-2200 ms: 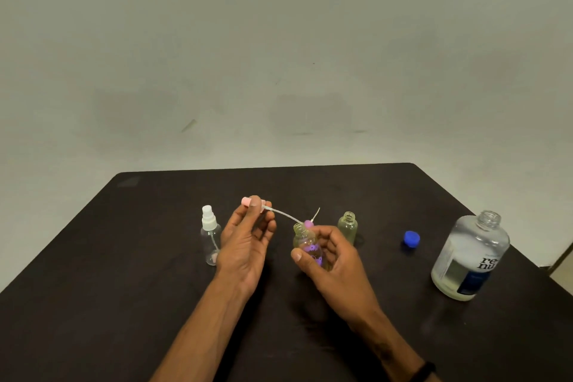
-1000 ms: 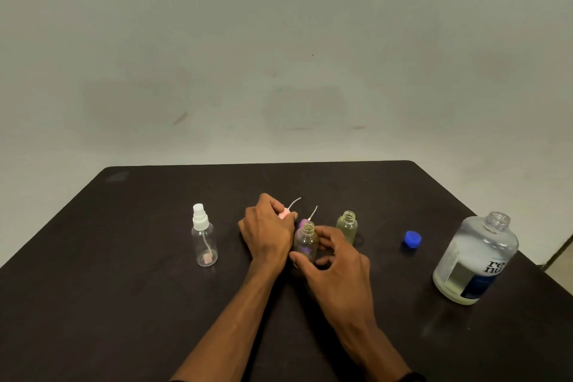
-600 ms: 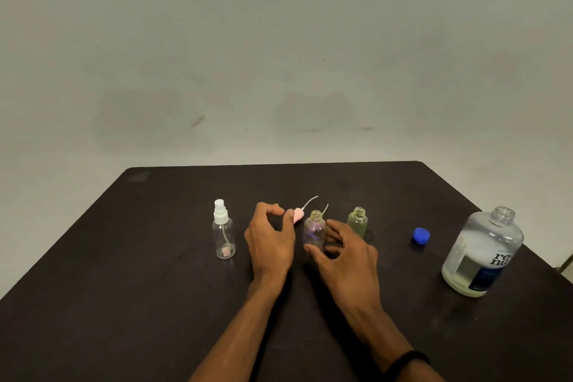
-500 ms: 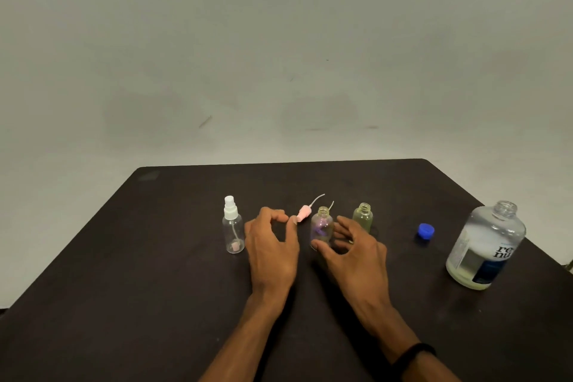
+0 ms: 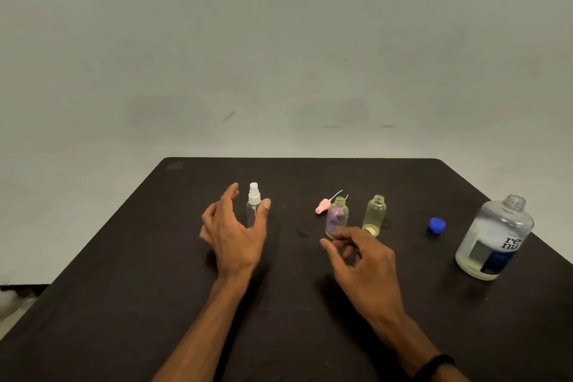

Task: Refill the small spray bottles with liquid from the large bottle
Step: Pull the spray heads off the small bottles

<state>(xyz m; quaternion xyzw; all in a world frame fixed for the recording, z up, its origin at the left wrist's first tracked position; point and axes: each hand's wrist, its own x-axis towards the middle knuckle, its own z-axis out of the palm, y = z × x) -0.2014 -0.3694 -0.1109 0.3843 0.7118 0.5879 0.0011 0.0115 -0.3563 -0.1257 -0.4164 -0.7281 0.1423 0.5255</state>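
Note:
Three small bottles stand in a row on the black table (image 5: 124, 304). The left one, a clear spray bottle (image 5: 253, 207), still has its white spray top; my left hand (image 5: 233, 228) is open around it, thumb and fingers apart, not clearly touching. The middle bottle (image 5: 337, 220) with a purple mark and the right bottle (image 5: 375, 215) are uncapped. A pink spray top (image 5: 323, 206) with its tube lies behind the middle bottle. My right hand (image 5: 359, 254) hovers open just in front of the middle bottle. The large bottle (image 5: 496, 237) stands uncapped at the far right.
A blue cap (image 5: 437, 224) lies on the table between the small bottles and the large bottle. The table's right edge runs close behind the large bottle. A plain wall rises behind the table.
My left hand put the pink spray top down behind the middle bottle and moved left to the capped spray bottle. My right hand let go of the middle bottle and drew back.

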